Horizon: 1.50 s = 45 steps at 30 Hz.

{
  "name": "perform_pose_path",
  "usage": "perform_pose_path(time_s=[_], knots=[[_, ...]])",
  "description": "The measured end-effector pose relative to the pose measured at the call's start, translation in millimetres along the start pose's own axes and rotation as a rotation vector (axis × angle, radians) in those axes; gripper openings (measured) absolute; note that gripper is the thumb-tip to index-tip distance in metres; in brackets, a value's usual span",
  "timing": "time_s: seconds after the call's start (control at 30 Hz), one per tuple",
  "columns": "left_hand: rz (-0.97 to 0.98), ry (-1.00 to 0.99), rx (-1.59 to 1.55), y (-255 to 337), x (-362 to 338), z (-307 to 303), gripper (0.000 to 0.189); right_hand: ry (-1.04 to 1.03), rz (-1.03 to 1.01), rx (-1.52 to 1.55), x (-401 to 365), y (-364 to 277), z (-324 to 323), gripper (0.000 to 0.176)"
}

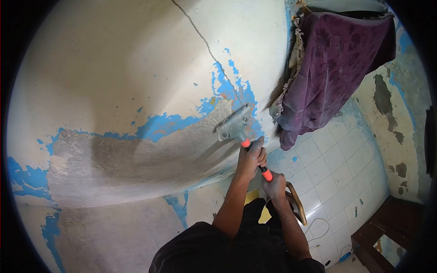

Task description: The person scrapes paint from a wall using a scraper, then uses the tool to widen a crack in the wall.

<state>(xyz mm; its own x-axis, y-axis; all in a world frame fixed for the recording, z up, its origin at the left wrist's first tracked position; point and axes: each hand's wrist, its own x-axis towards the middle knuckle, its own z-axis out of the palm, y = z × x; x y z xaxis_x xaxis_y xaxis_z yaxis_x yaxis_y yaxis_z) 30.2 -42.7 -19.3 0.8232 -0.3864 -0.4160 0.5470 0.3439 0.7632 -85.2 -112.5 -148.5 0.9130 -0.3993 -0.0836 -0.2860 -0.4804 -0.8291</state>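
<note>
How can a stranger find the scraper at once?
Start at the cream wall with blue patches. Left of the purple cloth, both hands press a tool to that wall. That scraper alone has a grey metal head and orange-banded handle.

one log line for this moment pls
left hand: grips scraper handle, upper | right hand: grips handle, lower end | its blade against wall at blue paint edge | purple cloth hangs at right
</note>
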Motion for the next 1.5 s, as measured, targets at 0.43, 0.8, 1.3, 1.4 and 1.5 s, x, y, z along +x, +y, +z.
perform_pose_path(time_s=[0.43,0.8,1.3,1.4,1.5], knots=[[-0.099,-0.342,-0.249,25.5,-15.7,8.5,0.038,-0.020,0.031,-0.060,-12.6,-72.1,-67.6,0.016],[-0.080,-0.198,-0.137,60.9,-39.2,31.4,0.040,-0.101,0.011,0.085,-17.6,-91.5,-77.2,0.018],[-0.097,-0.122,-0.044,71.6,-55.5,33.7,0.038,-0.232,0.080,0.214,-32.8,-115.3,-83.0,0.022],[-0.113,-0.119,-0.020,73.6,-52.7,32.4,0.038,-0.251,0.107,0.169,-31.8,-124.1,-87.8,0.022],[-0.088,-0.142,-0.024,79.6,-52.4,38.7,0.038,-0.205,0.139,0.247,-28.8,-121.7,-81.0,0.021]])
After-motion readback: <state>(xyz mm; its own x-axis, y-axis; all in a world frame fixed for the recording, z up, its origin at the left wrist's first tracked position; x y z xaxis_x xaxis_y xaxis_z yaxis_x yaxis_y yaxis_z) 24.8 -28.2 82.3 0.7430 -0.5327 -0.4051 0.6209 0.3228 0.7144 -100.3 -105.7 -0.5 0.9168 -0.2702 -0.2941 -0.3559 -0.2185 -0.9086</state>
